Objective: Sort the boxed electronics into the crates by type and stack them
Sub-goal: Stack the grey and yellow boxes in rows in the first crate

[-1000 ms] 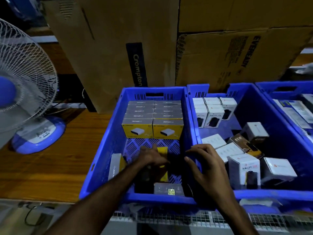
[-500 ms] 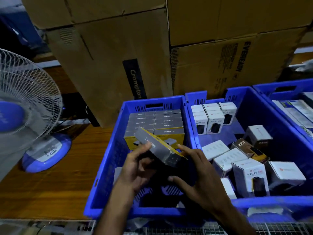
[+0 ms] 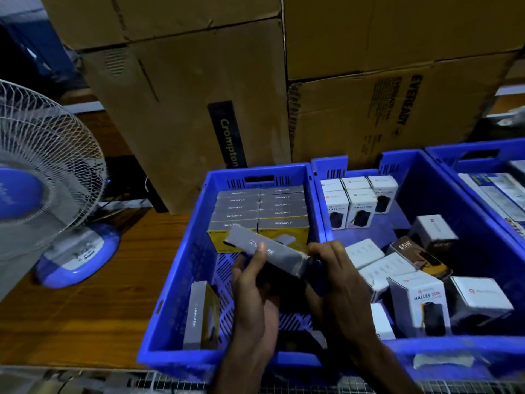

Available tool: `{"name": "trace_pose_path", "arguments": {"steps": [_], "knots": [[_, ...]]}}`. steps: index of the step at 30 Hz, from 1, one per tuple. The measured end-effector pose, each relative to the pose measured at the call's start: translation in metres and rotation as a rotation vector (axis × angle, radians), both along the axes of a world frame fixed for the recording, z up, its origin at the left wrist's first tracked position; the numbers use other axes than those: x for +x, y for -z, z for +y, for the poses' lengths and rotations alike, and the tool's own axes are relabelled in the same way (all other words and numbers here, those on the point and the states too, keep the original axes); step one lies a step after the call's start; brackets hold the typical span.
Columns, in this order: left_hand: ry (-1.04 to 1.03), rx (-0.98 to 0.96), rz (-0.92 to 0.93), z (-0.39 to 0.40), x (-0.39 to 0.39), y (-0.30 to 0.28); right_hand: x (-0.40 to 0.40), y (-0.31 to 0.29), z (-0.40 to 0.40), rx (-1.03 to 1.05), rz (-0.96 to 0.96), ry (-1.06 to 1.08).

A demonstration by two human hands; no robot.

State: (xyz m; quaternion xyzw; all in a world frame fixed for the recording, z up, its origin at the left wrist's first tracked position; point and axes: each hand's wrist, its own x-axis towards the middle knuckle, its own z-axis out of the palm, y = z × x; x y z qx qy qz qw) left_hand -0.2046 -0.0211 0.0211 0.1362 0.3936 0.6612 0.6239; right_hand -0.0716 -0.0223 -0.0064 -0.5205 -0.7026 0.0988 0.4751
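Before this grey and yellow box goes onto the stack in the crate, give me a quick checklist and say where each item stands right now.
1. Box secured: ok. The left hand and right hand both hold the grey and yellow box.
2. Right crate: ok. The box hangs over the left crate, where the matching stack sits.
3. Stack neat enough to build on: ok. Its rows sit flush against the far wall.
4. Box lined up with the stack: not ok. It is tilted and skewed.
5. Free floor in front of the stack: ok.
6. Loose matching box by the left wall: not ok, unstacked.
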Motion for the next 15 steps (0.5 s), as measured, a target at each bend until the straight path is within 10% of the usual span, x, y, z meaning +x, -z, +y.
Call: {"name": "trace_pose_path", "arguments": {"steps": [7,15], "knots": [[-0.089,0.037,0.511,0.02,-0.018,-0.003,0.002,0.006,-0.004,-0.17,-0.148,-0.177],[0.393,0.407,1.521,0.088,-0.081,0.007,0.026,0.014,-0.009,-0.235,-0.145,-0.022]]}}
